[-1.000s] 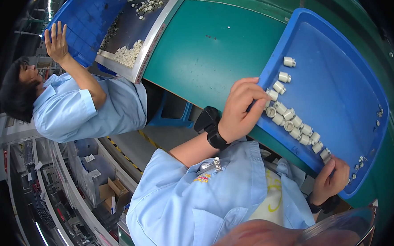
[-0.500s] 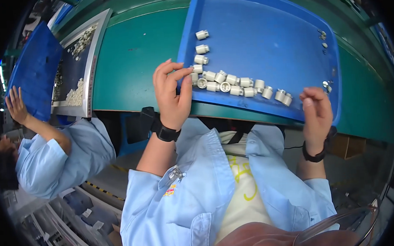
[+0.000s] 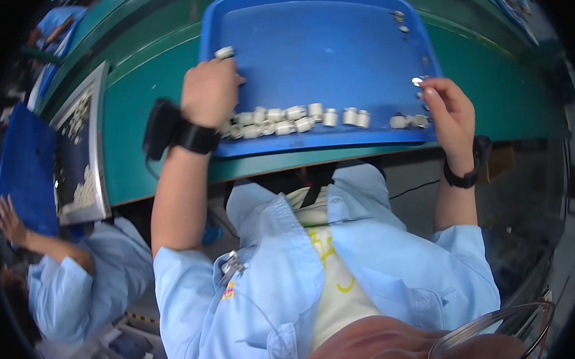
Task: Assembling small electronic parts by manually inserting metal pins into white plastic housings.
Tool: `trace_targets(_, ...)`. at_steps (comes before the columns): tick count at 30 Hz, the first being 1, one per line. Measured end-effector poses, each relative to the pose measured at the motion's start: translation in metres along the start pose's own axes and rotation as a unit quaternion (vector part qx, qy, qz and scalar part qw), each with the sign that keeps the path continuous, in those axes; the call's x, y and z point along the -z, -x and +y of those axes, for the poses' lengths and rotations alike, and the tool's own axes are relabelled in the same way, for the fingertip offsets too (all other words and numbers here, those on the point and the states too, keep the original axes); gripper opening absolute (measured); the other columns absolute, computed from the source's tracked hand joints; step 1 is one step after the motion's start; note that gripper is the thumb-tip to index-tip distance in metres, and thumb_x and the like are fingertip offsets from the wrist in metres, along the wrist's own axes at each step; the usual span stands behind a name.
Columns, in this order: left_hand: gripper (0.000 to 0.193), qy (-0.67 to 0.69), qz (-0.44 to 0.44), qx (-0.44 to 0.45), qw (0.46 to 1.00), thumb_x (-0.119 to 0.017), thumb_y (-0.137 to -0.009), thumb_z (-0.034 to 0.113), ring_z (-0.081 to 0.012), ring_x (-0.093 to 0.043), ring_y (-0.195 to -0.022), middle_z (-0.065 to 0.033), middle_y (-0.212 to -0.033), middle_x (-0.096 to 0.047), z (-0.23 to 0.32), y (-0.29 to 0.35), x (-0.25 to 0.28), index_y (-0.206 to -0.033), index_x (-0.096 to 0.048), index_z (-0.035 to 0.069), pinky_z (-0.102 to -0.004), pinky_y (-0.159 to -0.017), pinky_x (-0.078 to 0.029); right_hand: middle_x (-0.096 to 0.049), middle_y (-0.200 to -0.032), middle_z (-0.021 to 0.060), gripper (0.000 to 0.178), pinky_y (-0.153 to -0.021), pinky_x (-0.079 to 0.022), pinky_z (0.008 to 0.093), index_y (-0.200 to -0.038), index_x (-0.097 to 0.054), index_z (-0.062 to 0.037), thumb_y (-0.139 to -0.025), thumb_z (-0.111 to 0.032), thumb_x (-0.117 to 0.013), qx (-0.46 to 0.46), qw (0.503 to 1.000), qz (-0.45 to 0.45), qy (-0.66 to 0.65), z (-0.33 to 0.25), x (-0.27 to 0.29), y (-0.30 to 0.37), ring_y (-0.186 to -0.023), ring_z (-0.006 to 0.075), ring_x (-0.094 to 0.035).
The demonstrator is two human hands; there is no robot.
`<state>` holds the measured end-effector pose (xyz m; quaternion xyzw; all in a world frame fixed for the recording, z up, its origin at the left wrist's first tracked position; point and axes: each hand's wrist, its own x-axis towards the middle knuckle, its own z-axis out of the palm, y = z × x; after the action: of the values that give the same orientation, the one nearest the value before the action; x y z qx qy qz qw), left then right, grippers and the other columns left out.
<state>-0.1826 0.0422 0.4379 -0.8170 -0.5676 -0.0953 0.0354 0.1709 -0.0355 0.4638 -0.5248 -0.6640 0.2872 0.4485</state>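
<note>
A blue tray [image 3: 320, 54] holds several white cylindrical pieces with metal ends. Most lie in an uneven double row [image 3: 285, 127] along its near side. Over the tray's left rim, my left hand [image 3: 210, 96] shows its back, the fingers curled under and mostly hidden. A single white cylinder [image 3: 225, 53] lies just beyond its knuckles. At the right wall, the thumb and forefinger of my right hand [image 3: 453, 109] come together at a small shiny round piece [image 3: 417, 82]. Below that hand, more small pieces [image 3: 409, 121] lie in the near right corner.
The tray rests on a green bench [image 3: 148, 122]. Small bits [image 3: 399, 19] lie at its far right. To the left, a metal-framed tray [image 3: 97, 150] holds loose white parts. Beside it, a co-worker's hand [image 3: 10, 220] touches a tilted blue tray [image 3: 27, 167].
My left hand has moved farther over the left side, covering the column of cylinders. My right hand has gone up the right wall to the shiny piece. The view has shifted.
</note>
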Motion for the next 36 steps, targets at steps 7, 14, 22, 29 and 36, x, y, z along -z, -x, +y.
trace_targets(7, 0.020, 0.451, 0.043, 0.048, 0.890, -0.061, -0.082, 0.010, -0.0170, -0.057, -0.074, -0.0087, -0.084, -0.059, 0.074, -0.002, 0.019, -0.099, -0.060, 0.000, -0.0268, -0.069, -0.046, -0.060, -0.098, 0.0111, 0.021, -0.080, -0.044, 0.0308, -0.101, -0.061, -0.0045, -0.084, -0.015, -0.055, 0.073, 0.946, -0.015, 0.315, 0.047, 0.059, -0.110, -0.090, 0.0238, -0.058)
trace_targets(14, 0.024, 0.576, -0.010, 0.049, 0.816, -0.057, -0.086, 0.011, -0.0093, -0.053, -0.076, -0.0036, -0.085, -0.058, 0.105, 0.035, 0.013, -0.108, -0.058, 0.002, -0.0225, -0.070, -0.044, -0.058, -0.093, 0.0129, 0.022, -0.079, -0.045, 0.0368, -0.100, -0.062, -0.0077, -0.080, -0.013, -0.056, 0.138, 0.778, -0.062, 0.610, 0.110, 0.045, -0.158, -0.089, 0.0313, -0.056)
trace_targets(22, 0.025, 0.659, -0.009, 0.085, 0.747, -0.052, -0.089, 0.011, -0.0067, -0.053, -0.080, -0.0019, -0.090, -0.058, 0.089, 0.064, 0.013, -0.113, -0.055, 0.002, -0.0214, -0.074, -0.044, -0.059, -0.085, 0.0068, 0.018, -0.070, -0.045, 0.0285, -0.095, -0.060, -0.0037, -0.079, -0.013, -0.059, 0.120, 0.966, -0.157, 0.168, 0.020, -0.005, -0.104, -0.077, 0.0171, -0.057)
trace_targets(29, 0.023, 0.704, 0.009, 0.019, 0.710, -0.054, -0.090, 0.017, -0.0070, -0.055, -0.084, -0.0012, -0.088, -0.060, 0.105, 0.061, 0.017, -0.104, -0.058, 0.000, -0.0220, -0.074, -0.044, -0.058, -0.086, 0.0071, 0.019, -0.066, -0.042, 0.0250, -0.093, -0.060, 0.0001, -0.076, -0.006, -0.060, 0.297, 0.927, -0.201, 0.111, -0.055, -0.073, -0.022, -0.076, 0.0174, -0.055)
trace_targets(36, 0.025, 0.831, -0.101, 0.085, 0.540, -0.058, -0.088, 0.022, -0.0069, -0.056, -0.080, -0.0013, -0.085, -0.061, 0.093, 0.068, -0.003, -0.098, -0.060, -0.001, -0.0204, -0.071, -0.045, -0.056, -0.084, 0.0085, 0.035, -0.069, -0.042, 0.0272, -0.107, -0.062, -0.0035, -0.072, -0.005, -0.063, 0.286, 0.949, -0.084, 0.105, -0.028, -0.102, 0.009, -0.078, 0.0205, -0.052)
